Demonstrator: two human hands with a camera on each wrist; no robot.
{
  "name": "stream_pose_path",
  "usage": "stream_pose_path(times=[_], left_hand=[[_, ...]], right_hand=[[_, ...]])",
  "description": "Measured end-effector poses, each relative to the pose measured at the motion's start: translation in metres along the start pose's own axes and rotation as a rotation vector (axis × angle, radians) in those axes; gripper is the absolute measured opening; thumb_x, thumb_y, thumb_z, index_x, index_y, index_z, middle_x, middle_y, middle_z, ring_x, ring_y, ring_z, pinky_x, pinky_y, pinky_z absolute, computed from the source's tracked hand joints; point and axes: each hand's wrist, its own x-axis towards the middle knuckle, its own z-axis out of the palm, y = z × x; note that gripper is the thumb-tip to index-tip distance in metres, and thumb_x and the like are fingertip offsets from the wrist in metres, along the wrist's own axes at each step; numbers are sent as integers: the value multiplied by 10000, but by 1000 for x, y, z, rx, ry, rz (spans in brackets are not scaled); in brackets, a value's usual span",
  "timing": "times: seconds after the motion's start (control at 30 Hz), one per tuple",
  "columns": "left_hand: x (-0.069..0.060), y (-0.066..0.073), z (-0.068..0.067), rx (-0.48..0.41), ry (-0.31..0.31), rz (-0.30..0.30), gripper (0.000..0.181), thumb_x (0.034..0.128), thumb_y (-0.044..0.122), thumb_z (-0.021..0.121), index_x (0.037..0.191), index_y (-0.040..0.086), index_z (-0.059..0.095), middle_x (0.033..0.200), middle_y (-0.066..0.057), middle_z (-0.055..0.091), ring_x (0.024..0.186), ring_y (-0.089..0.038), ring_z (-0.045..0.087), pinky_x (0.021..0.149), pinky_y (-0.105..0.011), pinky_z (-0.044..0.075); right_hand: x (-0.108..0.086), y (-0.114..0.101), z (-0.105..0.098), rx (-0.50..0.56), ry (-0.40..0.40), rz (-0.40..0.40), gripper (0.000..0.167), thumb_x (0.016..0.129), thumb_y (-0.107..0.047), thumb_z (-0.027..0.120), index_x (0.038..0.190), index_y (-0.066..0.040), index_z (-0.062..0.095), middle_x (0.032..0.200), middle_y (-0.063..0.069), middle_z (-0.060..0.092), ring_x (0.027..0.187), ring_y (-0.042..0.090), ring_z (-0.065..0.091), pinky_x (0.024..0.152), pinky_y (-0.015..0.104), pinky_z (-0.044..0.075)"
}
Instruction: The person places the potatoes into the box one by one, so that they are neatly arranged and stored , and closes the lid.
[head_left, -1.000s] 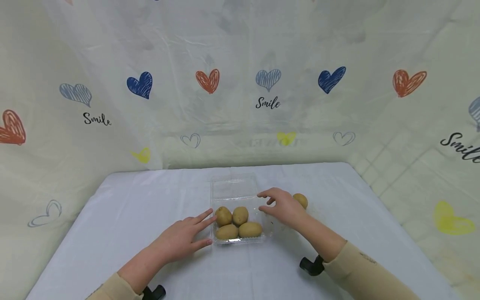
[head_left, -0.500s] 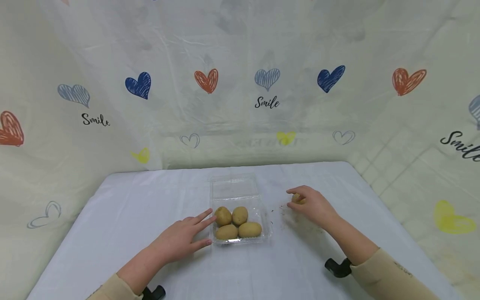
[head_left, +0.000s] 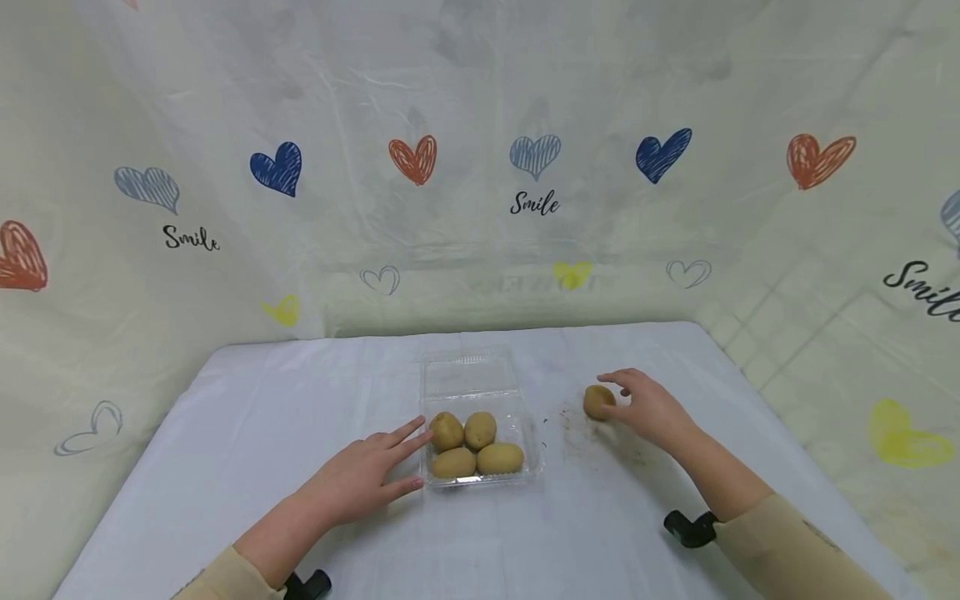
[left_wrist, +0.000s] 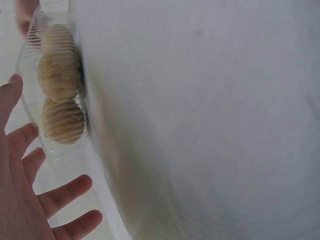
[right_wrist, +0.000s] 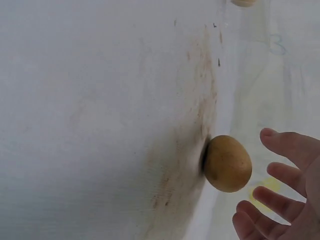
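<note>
A clear plastic clamshell box [head_left: 531,450] stands on the table with its lid folded back, several potatoes [head_left: 500,458] inside it. My left hand [head_left: 356,479] lies at the box's left side, fingers spread, and its fingertips touch or nearly touch the rim. In the left wrist view the potatoes [left_wrist: 59,75] show through the ribbed wall. A single potato [head_left: 597,402] rests on the cloth right of the box. My right hand [head_left: 648,408] is just beside it, thumb and fingers parted. In the right wrist view a gap separates these fingers from the potato [right_wrist: 228,164].
Brown dirt marks [right_wrist: 165,187] and small crumbs dot the white tablecloth [head_left: 300,400] between the box and the single potato. The transparent lid [head_left: 468,372] lies back toward the far edge. A curtain [head_left: 480,242] printed with hearts hangs behind the table.
My right hand has moved right, from beside the box to the single potato; over the last half second it shifted slightly right, uncovering more of it. The left hand stays put.
</note>
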Motion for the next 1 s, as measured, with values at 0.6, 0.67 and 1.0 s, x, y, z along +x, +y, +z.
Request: stream_pose_path(times=[0.6, 0.67, 1.0], left_hand=[[1, 1, -2, -11, -32, -18, 680, 969, 579, 525, 1566, 348, 296, 1643, 72, 210, 1333, -257, 480, 1017, -526, 431], [0, 1, -2, -13, -27, -14, 680, 969, 577, 527, 1566, 344, 300, 1642, 66, 215, 1331, -259, 482, 1017, -524, 432], [1, -1, 0, -6, -21, -7, 690, 967, 611, 500, 1569, 352, 283, 1644, 80, 200, 1337, -245, 477, 1021, -511, 433]], right_hand=[[19, 17, 18, -43, -109, 57, 665, 855, -278, 789, 1412, -37, 517, 1357, 237, 544, 1106, 384, 578, 832, 493, 500], [20, 17, 19, -52, -106, 56, 658, 853, -274, 791, 1407, -39, 524, 1352, 233, 551, 1109, 384, 579, 839, 497, 499], [23, 17, 20, -61, -72, 45, 632, 846, -279, 789, 1382, -40, 554, 1245, 185, 614, 1023, 323, 587, 778, 451, 500]])
